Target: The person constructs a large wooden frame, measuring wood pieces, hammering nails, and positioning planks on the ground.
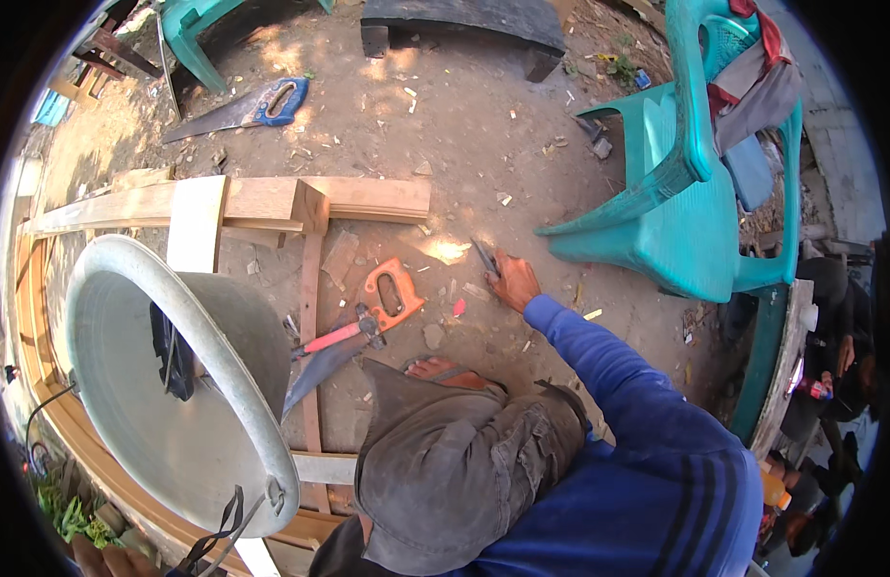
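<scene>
Holds a dark slender tool in the right hand, out over the dirt ground

Grips 1 end narrowly, fingers closed; cannot tell contact between tip and ground. Has an orange-handled saw to the left of the tool, with a red-handled hammer lying across its blade. Shows the left hand only partly, near a tilted metal basin; cannot tell its grip. Has a green chair to the right, draped with cloth.

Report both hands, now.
Left hand: partly cut off at the picture's edge; open or closed cannot be told.
Right hand: closed, holding a slim dark object.
</scene>
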The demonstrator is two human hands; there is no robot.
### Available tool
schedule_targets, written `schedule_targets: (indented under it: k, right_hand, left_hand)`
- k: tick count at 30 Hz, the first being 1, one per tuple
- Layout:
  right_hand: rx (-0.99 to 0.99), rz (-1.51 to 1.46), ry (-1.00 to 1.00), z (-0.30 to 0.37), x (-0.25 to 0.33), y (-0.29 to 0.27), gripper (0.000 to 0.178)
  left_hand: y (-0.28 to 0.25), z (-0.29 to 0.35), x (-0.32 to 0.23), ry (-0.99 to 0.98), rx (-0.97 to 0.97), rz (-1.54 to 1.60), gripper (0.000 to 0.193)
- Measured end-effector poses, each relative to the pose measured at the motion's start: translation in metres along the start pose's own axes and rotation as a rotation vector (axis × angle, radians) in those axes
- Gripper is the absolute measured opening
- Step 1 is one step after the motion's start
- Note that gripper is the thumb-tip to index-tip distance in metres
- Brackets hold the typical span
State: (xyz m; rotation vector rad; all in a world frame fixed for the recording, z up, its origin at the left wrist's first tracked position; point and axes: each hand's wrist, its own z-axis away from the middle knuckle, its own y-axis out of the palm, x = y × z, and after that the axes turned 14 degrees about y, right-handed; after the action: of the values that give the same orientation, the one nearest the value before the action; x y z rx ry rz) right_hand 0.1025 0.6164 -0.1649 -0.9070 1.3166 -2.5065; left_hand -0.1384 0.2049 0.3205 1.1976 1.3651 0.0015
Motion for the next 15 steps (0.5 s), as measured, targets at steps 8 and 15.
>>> schedule_targets:
  k: [8, 15]
  right_hand:
    - [-0.149, 0.0, 0.032, -0.099, 0.044, -0.061, 0.034]
    - [-0.325, 0.026, 0.065, -0.175, 0.059, -0.056, 0.031]
  left_hand:
    - [-0.021, 0.035, -0.045, -0.066, -0.158, 0.011, 0.098]
    - [0.02, 0.01, 0.013, 0.212, -0.103, -0.079, 0.096]
